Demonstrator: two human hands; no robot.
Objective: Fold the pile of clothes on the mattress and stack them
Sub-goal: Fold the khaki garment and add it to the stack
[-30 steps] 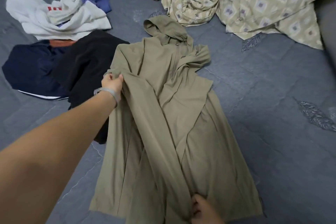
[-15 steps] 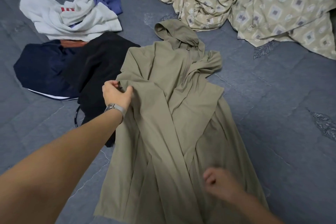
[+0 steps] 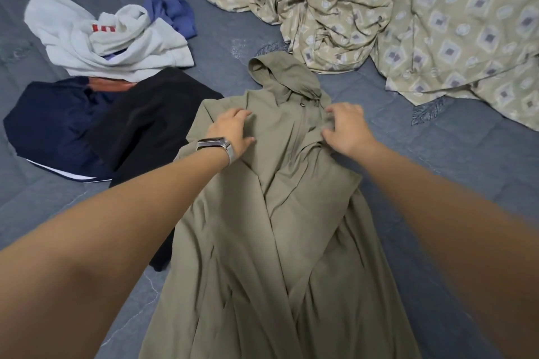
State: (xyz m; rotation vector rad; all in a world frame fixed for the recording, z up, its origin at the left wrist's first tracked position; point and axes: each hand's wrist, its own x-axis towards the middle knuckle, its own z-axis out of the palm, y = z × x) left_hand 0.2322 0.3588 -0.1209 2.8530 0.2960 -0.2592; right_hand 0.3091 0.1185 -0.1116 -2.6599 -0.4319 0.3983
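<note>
Unfolded pile (image 3: pixel 96 90): far left on the mattress (image 3: pixel 437 172). Left hand (image 3: pixel 230 131): fingers spread flat on the olive hooded jacket (image 3: pixel 277 242), which lies centre. Right hand (image 3: pixel 345 128): fingers curled, pinching its shoulder. Step: squaring shoulders. Next, probably: folding the sides inward.

Hooded coat (image 3: pixel 291 213) lies right of clothes pile (image 3: pixel 110 90) on mattress (image 3: pixel 437 178).

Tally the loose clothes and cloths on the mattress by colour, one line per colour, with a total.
Olive: 1, the hooded coat under the left hand and right hand
White: 1, the crumpled top
Blue: 1, the small cloth
Navy: 1, the garment
Black: 1, the garment
Orange: 1, a strip, mostly hidden
Beige patterned: 1, the sheet
Total: 7
</note>
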